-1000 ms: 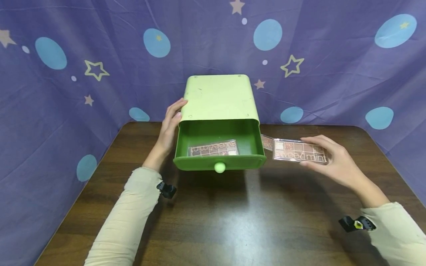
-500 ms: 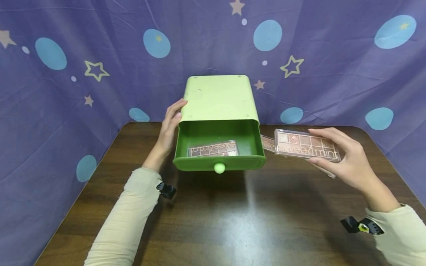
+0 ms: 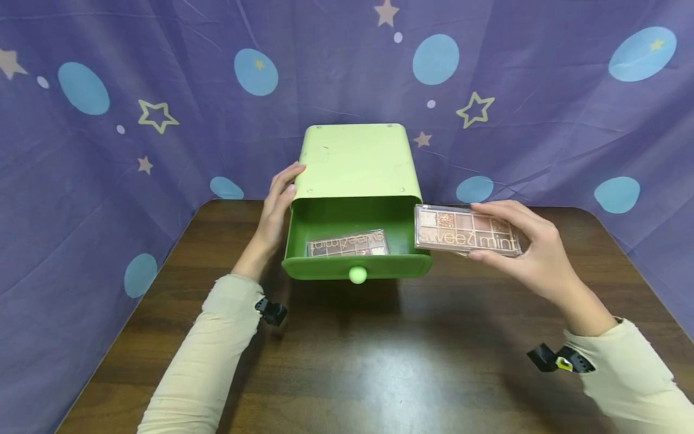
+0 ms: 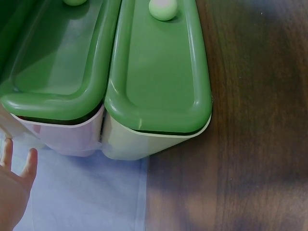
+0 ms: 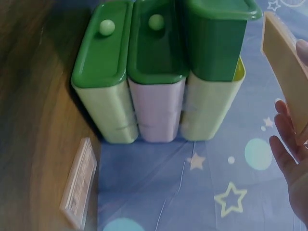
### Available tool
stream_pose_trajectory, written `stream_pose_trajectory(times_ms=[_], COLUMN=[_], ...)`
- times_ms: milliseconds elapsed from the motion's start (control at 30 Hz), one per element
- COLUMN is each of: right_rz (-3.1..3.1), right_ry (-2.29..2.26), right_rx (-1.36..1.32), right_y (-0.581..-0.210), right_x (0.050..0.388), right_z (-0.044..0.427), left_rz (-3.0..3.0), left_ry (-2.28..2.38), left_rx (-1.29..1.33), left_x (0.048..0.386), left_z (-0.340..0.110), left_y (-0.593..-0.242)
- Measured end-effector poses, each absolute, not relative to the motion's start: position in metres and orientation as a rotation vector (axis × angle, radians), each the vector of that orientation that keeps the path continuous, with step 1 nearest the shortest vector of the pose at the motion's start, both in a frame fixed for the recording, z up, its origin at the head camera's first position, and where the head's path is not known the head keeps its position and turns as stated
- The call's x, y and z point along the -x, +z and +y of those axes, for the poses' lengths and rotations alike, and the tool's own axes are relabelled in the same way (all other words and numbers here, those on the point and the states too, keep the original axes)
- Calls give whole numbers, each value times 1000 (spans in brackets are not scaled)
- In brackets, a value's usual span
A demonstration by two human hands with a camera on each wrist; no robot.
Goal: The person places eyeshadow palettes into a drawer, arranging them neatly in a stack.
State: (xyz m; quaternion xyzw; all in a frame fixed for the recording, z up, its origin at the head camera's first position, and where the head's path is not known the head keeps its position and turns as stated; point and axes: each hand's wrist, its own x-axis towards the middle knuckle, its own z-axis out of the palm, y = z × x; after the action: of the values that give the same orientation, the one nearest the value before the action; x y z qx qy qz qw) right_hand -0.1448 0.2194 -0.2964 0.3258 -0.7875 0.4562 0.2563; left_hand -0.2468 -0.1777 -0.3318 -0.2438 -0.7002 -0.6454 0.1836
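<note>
My right hand (image 3: 534, 259) pinches an eyeshadow palette (image 3: 468, 231) by its upper and lower edges. The palette has a clear lid lettered "sweet mint" and its left end overlaps the right rim of the pulled-out green drawer (image 3: 320, 267). Inside that drawer lies another eyeshadow palette (image 3: 347, 243), tilted against the front. My left hand (image 3: 273, 211) rests against the left side of the pale green drawer cabinet (image 3: 358, 160), fingers fairly straight. On the table to the cabinet's right is a further palette (image 5: 79, 185), almost wholly hidden in the head view.
In the right wrist view the cabinet stacks three tiers, and the two lower drawers, a pink-sided middle one (image 5: 156, 108) and a bottom one (image 5: 103, 57), are closed. A purple star-patterned cloth (image 3: 347, 60) hangs behind the brown wooden table (image 3: 336, 361).
My right hand lifts the palette up and rightwards, then brings it left to the drawer's right rim. The palette on the table is now covered from view. My left hand stays still.
</note>
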Motion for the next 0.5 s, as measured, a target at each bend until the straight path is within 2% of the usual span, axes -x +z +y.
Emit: stream_pose_trajectory(times_ms=[500], right_rz=[-2287], right_ry=[1226], right_rx=[-973], right_y=[-282], right_x=[164], right_z=[178], left_rz=[-1966], left_ry=[-1809], left_rx=[708], left_x=[248], left_z=[-178], left_y=[-332])
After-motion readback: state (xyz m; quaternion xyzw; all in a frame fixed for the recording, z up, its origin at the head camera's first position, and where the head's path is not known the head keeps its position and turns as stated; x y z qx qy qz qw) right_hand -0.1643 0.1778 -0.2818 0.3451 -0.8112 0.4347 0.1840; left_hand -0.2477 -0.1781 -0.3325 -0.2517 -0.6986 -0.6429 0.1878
